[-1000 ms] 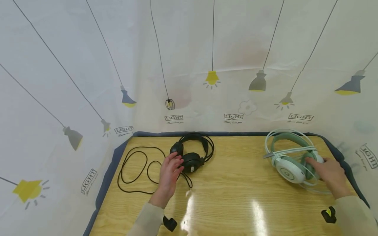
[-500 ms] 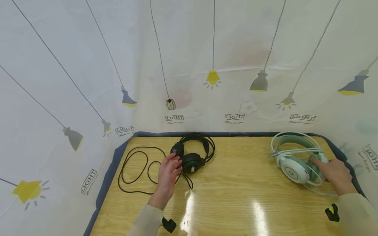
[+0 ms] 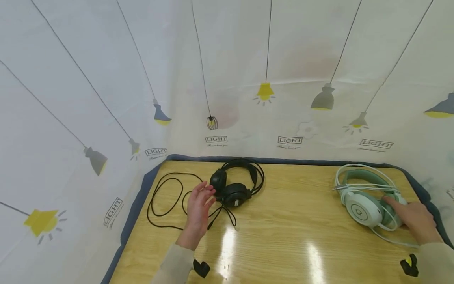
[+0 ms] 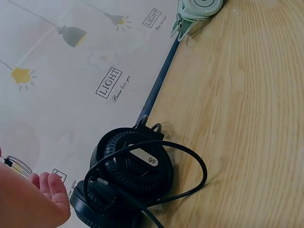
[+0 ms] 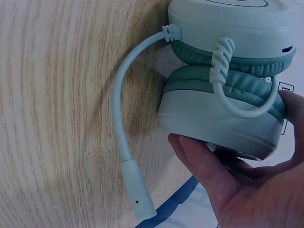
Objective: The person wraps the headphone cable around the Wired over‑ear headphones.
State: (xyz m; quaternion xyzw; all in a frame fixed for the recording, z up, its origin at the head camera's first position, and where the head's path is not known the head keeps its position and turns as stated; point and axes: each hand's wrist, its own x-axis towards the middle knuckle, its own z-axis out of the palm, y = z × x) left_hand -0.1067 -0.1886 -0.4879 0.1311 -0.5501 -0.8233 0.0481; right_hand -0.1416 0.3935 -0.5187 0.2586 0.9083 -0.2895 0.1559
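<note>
On the right of the table, my right hand point(image 3: 416, 219) grips one ear cup of a white-and-green headset point(image 3: 361, 211). In the right wrist view my fingers point(image 5: 204, 161) curl under that white ear cup point(image 5: 218, 118), and the thumb lies at its far edge. A microphone boom point(image 5: 118, 104) sticks out from the other cup. White cable is wound round the headset. My left hand point(image 3: 198, 207), fingers relaxed and slightly bent, hovers beside a black headset point(image 3: 235, 193) at the table's back left. It holds nothing. One black ear cup point(image 4: 137, 161) bears a "Q9" label.
A black cable point(image 3: 156, 209) lies in loops on the wooden table point(image 3: 276, 236), left of the black headset. Behind the table rises a white sheet point(image 3: 241, 51) printed with lamps. A dark blue band point(image 3: 269, 160) runs along the table's back and side edges.
My right hand and the white-and-green headset have shifted slightly to the right and nearer. The left hand stays beside the black headset. The head view has turned a little.
</note>
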